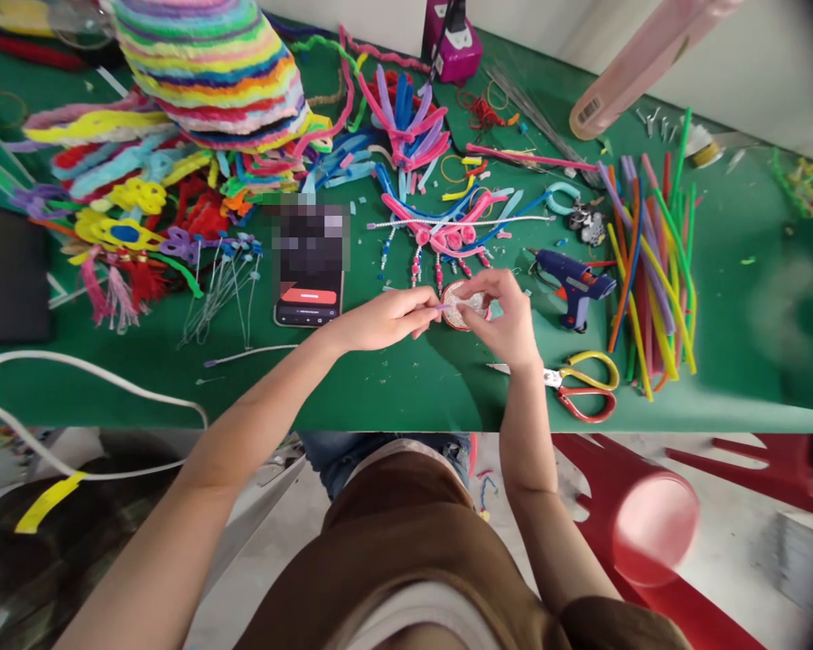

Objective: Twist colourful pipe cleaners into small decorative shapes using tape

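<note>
Across the green counter craft stuff spreads from big to small: a tall striped cone of pipe cleaners at the far left, a loose sheaf of long coloured pipe cleaners at the right, a phone near the middle, a blue glue gun and red-and-yellow scissors near the right wrist. Near the front edge sits a small round dish with a red rim, holding pale beads too small to tell apart. The right hand curls over the dish from the right, fingertips pinched closed at its rim. The left hand comes in from the left, fingers closed on a thin purple-tipped pin whose tip touches the dish's left edge. Both hands meet at the dish, just in front of a pink and blue beaded ornament.
</note>
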A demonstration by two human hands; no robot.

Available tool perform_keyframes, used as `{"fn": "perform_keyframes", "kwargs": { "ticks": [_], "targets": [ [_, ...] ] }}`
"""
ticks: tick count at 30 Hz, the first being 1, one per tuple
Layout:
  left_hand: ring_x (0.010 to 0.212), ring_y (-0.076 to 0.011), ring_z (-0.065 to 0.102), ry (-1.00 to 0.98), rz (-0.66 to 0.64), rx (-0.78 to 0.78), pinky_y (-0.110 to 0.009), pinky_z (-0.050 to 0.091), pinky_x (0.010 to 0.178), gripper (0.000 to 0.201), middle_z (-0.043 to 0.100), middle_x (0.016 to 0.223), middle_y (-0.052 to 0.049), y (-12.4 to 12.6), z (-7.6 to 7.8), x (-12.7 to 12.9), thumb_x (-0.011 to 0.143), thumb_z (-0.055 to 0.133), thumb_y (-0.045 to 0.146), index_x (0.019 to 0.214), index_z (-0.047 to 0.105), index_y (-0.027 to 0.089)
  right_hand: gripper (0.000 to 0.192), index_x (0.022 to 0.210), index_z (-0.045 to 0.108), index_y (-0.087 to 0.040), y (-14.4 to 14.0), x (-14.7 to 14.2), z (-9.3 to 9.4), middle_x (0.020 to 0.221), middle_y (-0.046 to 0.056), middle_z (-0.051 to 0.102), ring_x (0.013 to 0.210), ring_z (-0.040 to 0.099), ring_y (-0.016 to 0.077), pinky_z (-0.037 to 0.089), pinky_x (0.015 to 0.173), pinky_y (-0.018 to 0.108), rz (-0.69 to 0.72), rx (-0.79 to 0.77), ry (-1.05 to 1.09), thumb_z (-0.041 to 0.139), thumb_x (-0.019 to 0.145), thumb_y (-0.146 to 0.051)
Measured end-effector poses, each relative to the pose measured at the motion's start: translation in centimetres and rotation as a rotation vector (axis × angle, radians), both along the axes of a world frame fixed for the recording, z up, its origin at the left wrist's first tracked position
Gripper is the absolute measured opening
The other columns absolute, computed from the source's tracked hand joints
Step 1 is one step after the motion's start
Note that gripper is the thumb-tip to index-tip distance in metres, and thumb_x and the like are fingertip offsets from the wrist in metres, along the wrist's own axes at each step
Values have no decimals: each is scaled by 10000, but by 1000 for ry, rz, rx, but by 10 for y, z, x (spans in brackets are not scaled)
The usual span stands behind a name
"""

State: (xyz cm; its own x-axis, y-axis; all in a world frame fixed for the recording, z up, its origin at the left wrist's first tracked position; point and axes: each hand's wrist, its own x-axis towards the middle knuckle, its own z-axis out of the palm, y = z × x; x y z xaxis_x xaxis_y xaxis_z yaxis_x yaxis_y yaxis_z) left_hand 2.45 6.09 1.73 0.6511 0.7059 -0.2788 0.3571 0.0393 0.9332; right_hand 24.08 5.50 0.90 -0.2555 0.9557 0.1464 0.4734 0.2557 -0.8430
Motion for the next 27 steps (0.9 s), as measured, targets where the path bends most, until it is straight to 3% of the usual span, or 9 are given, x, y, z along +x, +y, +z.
{"fn": "perform_keyframes", "kwargs": {
  "ticks": [4, 9, 16, 21, 23, 25, 27],
  "targets": [
    [597, -108, 512, -37, 41, -38, -240, 390, 601, 269, 582, 641, 22, -1, -2, 4, 991, 358, 396, 856, 472, 192, 206, 921, 579, -223, 4, 13, 13, 909, 26, 717, 826, 653, 176, 435, 678, 284, -96, 39, -437, 559, 747, -117],
    [582, -110, 504, -66, 102, -68, -246, 372, 609, 266, 573, 600, 29, 0, 0, 3, 988, 354, 385, 826, 447, 197, 178, 948, 615, -199, 16, 15, 24, 820, 60, 696, 740, 595, 179, 348, 642, 280, 99, 96, -902, 533, 795, -160],
    [596, -102, 480, -59, 134, -64, -241, 365, 603, 254, 599, 684, 9, 1, 1, 3, 977, 380, 369, 839, 483, 183, 268, 1061, 571, -158, 25, -7, 36, 812, 95, 697, 748, 599, 185, 262, 614, 299, 291, 117, -1204, 460, 828, -85],
    [582, -91, 453, -67, 122, -47, -233, 359, 585, 257, 597, 708, 6, 1, 4, 2, 973, 386, 355, 830, 501, 176, 286, 1095, 530, -147, 31, -13, 40, 846, 119, 705, 744, 637, 209, 264, 595, 295, 333, 60, -1274, 424, 841, -71],
    [579, -91, 457, -67, 121, -37, -232, 362, 580, 262, 600, 710, 4, 1, 5, 2, 973, 388, 363, 831, 504, 176, 300, 1109, 509, -141, 34, -8, 39, 864, 116, 709, 735, 644, 211, 299, 598, 287, 342, -8, -1198, 444, 824, -77],
    [581, -95, 471, -68, 117, -24, -232, 367, 574, 260, 599, 697, 5, 1, 6, 1, 973, 387, 367, 840, 505, 177, 308, 1107, 490, -151, 36, -1, 36, 875, 86, 709, 737, 647, 195, 364, 619, 281, 349, -72, -967, 488, 804, -101],
    [574, -96, 479, -73, 110, -13, -230, 371, 568, 256, 592, 674, 12, 0, 7, 1, 976, 385, 366, 848, 506, 180, 286, 1073, 475, -189, 33, 4, 29, 870, 33, 694, 740, 647, 165, 436, 650, 283, 330, -96, -600, 540, 796, -155]
  ]
}}
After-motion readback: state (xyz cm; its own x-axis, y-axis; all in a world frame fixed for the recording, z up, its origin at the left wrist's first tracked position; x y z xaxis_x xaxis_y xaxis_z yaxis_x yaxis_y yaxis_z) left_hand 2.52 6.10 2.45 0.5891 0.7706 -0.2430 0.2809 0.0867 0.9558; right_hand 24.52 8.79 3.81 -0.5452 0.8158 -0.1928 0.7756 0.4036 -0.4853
